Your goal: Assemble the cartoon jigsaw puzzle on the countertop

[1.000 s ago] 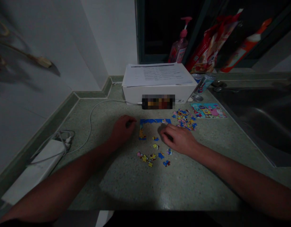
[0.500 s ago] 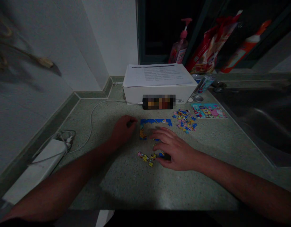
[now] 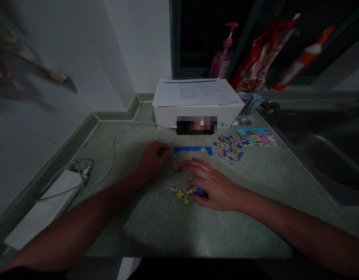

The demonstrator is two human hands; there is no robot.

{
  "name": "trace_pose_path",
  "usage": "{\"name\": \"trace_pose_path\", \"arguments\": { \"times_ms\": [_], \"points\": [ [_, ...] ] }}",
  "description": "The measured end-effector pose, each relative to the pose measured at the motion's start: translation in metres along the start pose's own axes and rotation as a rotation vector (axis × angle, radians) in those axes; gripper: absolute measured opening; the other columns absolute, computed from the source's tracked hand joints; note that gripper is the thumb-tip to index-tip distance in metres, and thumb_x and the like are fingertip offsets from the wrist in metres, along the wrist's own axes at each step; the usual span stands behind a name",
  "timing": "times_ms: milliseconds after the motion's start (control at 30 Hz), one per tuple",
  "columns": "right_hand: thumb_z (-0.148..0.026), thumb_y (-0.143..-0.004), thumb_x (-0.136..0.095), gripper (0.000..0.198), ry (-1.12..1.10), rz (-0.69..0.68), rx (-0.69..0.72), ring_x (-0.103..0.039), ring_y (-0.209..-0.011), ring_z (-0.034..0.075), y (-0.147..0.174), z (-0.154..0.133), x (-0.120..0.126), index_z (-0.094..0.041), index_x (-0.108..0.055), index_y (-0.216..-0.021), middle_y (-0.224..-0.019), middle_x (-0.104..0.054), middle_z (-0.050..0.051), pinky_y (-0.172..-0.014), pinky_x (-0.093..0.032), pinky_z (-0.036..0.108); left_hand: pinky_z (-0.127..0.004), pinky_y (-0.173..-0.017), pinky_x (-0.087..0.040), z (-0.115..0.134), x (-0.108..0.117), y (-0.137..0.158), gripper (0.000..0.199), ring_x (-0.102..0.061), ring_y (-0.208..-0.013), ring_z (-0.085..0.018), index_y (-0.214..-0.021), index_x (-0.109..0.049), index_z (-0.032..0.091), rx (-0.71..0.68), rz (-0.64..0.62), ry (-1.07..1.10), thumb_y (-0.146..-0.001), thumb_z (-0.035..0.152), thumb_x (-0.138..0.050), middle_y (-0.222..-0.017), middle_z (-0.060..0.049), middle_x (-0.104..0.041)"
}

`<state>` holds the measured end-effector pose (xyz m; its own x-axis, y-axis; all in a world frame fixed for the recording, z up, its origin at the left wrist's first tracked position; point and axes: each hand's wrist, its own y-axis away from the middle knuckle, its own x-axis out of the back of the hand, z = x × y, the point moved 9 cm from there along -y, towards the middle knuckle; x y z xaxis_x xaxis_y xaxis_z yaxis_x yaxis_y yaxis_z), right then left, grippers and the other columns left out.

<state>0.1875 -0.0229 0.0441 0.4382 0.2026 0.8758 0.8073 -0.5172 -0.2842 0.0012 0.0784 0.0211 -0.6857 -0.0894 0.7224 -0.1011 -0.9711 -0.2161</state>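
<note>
A partly joined jigsaw puzzle [image 3: 194, 149] lies on the counter, its blue top edge and its left side visible. My right hand [image 3: 213, 184] hovers over its lower right part, fingers spread and nothing seen in them, covering some of the puzzle. Beneath and beside those fingers lie several loose puzzle pieces [image 3: 179, 193], mostly yellow, with a blue one by the thumb. Just left of the puzzle, my left hand [image 3: 152, 159] rests on the counter with its fingers curled in and nothing visible between them.
Farther right is a pile of puzzle pieces [image 3: 228, 148] beside a colourful picture card [image 3: 259, 137]. A phone [image 3: 194, 128] leans against a white box [image 3: 168, 116], its cable running left to a power strip [image 3: 48, 210]. The sink [image 3: 328, 147] lies to the right.
My right hand has shifted very slightly over the lower pieces, fingers still spread. The left hand stays in place, and the view has moved a little.
</note>
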Motion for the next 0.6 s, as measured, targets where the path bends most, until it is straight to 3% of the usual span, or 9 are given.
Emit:
{"name": "trace_pose_path", "arguments": {
  "times_ms": [300,600],
  "points": [
    [-0.016,-0.086,-0.066,0.025,-0.004,0.032,0.006,-0.044,-0.152,0.032,0.002,0.003,0.003,-0.022,-0.067,-0.11,-0.149,-0.06,0.016,-0.126,-0.034,0.065,-0.045,-0.098,-0.056,0.0,0.001,0.0,0.011,-0.069,-0.1,-0.025,-0.096,-0.072,0.022,-0.018,0.014,-0.012,-0.091,0.021,-0.062,-0.103,-0.008,-0.076],
    [-0.006,-0.088,-0.051,0.03,0.098,0.307,-0.051,-0.054,-0.14,0.029,0.005,0.02,0.031,-0.026,-0.062,-0.107,-0.137,-0.066,0.012,-0.114,-0.047,0.061,-0.046,-0.1,-0.055,0.002,0.0,-0.001,0.013,-0.069,-0.102,-0.026,-0.098,-0.072,0.02,-0.035,-0.002,-0.03,-0.091,0.021,-0.06,-0.104,-0.008,-0.075]
  ]
}}
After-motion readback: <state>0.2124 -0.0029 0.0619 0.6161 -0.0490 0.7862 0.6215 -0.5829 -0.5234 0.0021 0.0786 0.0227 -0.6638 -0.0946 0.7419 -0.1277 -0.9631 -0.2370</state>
